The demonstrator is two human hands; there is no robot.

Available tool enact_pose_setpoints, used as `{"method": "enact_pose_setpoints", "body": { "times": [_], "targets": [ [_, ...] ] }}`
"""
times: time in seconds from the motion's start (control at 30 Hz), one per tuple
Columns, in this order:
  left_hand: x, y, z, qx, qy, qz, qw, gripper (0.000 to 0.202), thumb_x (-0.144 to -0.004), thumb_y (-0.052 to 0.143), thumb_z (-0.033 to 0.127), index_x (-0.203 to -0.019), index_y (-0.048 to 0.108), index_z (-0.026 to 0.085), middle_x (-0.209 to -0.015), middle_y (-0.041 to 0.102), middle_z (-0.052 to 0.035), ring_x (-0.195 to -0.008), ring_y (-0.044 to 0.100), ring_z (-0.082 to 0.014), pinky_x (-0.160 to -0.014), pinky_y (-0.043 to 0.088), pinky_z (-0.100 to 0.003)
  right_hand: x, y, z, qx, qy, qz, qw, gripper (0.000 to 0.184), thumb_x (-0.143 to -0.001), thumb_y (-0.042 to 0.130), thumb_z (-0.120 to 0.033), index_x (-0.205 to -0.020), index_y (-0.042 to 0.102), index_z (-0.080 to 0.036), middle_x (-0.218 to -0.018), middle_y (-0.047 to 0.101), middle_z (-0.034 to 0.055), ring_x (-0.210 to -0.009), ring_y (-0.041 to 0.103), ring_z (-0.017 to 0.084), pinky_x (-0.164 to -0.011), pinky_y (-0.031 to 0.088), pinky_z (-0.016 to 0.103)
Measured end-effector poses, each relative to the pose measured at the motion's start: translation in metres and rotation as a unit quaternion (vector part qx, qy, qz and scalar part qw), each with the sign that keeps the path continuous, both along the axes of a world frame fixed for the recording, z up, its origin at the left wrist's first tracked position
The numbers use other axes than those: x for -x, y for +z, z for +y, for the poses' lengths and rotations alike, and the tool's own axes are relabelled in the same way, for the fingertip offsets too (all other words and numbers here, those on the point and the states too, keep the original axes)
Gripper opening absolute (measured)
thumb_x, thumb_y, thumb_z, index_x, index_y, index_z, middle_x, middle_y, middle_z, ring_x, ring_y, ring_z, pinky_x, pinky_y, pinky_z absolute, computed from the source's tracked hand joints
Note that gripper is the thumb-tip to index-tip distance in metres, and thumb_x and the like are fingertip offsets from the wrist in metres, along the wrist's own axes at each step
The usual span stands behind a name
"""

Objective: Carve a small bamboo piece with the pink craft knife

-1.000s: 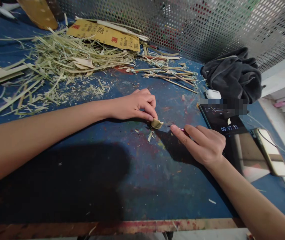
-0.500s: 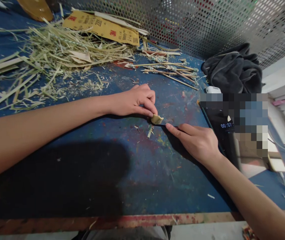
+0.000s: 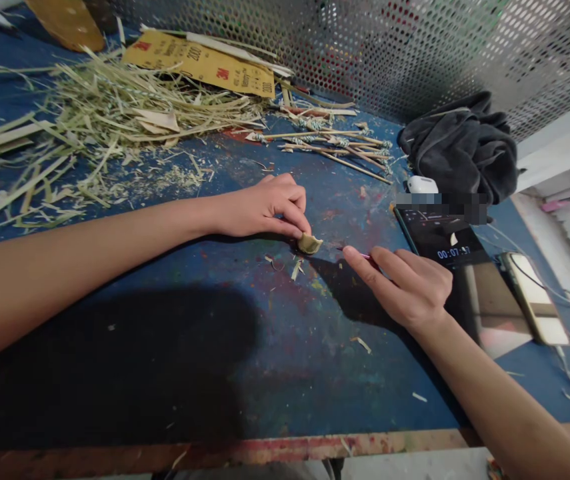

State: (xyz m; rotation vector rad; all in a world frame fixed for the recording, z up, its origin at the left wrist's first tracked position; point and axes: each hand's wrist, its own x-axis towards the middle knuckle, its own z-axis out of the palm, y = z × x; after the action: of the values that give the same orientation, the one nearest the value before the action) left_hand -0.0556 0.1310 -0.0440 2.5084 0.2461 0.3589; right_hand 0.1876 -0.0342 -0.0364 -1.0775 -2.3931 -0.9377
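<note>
My left hand (image 3: 279, 207) pinches a small, curved, pale yellow-green piece of what looks like bamboo (image 3: 309, 243) against the blue tabletop. To its right, my right hand (image 3: 397, 280) is closed round a slim craft knife (image 3: 365, 255). Only a dark tip and a short purplish stretch of the knife show past the fingers. A narrow gap separates that tip from the pale piece. Just below the piece lie a few thin shavings (image 3: 297, 268).
Behind my left arm is a heap of bamboo strips (image 3: 165, 107), with yellow sandpaper (image 3: 199, 60) on it. Thin tied sticks (image 3: 339, 143) lie at the back. On the right are a tablet (image 3: 439, 247), a phone (image 3: 535, 293), a white case (image 3: 422, 185) and dark cloth (image 3: 465, 147).
My right hand has drawn back to the right and lifted slightly, taking the knife tip away from the pale piece. My left hand keeps its pinch. A shaving now lies below my right hand.
</note>
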Motion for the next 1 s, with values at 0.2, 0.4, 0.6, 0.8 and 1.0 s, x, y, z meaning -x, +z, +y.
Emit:
{"method": "enact_pose_setpoints", "body": {
  "times": [0.2,0.4,0.6,0.8,1.0],
  "targets": [
    [0.000,0.001,-0.001,0.002,0.002,0.005,1.000,0.040,-0.091,0.047,0.060,-0.093,0.076,0.033,-0.084,0.055,-0.0022,-0.085,0.041,-0.0196,-0.083,0.022,-0.034,0.000,-0.002,0.001,0.014,0.023,0.024,0.999,0.038,-0.088,0.065,-0.011,-0.124,0.064,-0.023,-0.067,0.062,-0.0027,-0.057,0.050,0.009,-0.050,0.031,0.024],
    [-0.001,0.001,-0.001,0.009,0.003,0.006,1.000,0.038,-0.091,0.048,0.058,-0.093,0.076,0.033,-0.084,0.054,-0.0024,-0.085,0.042,-0.0198,-0.082,0.023,-0.035,-0.002,-0.005,0.001,0.021,0.019,0.036,0.999,0.039,-0.088,0.065,-0.011,-0.125,0.064,-0.023,-0.067,0.062,-0.0025,-0.057,0.051,0.009,-0.051,0.033,0.023],
    [0.000,0.000,-0.002,0.006,0.004,0.001,1.000,0.039,-0.091,0.047,0.061,-0.092,0.076,0.034,-0.083,0.053,-0.0020,-0.085,0.042,-0.0200,-0.084,0.022,-0.036,-0.002,-0.009,0.001,0.101,0.009,0.106,0.989,0.034,-0.091,0.058,-0.009,-0.121,0.067,-0.022,-0.069,0.061,-0.0020,-0.056,0.051,0.007,-0.052,0.036,0.020],
    [-0.001,0.001,-0.002,0.002,0.004,0.003,1.000,0.044,-0.090,0.044,0.064,-0.091,0.076,0.035,-0.082,0.053,-0.0027,-0.085,0.042,-0.0202,-0.087,0.023,-0.037,-0.003,-0.008,0.005,0.123,0.003,0.102,0.987,0.033,-0.093,0.056,-0.009,-0.121,0.067,-0.022,-0.068,0.060,-0.0023,-0.056,0.051,0.006,-0.052,0.036,0.019],
    [-0.001,0.003,-0.002,0.011,0.013,0.012,1.000,0.042,-0.089,0.047,0.063,-0.092,0.077,0.033,-0.083,0.056,-0.0040,-0.088,0.044,-0.0215,-0.088,0.024,-0.038,-0.007,-0.011,0.004,0.116,0.015,0.109,0.987,0.036,-0.091,0.058,-0.011,-0.124,0.065,-0.024,-0.070,0.061,-0.0019,-0.057,0.053,0.007,-0.052,0.038,0.020]
  ]
}}
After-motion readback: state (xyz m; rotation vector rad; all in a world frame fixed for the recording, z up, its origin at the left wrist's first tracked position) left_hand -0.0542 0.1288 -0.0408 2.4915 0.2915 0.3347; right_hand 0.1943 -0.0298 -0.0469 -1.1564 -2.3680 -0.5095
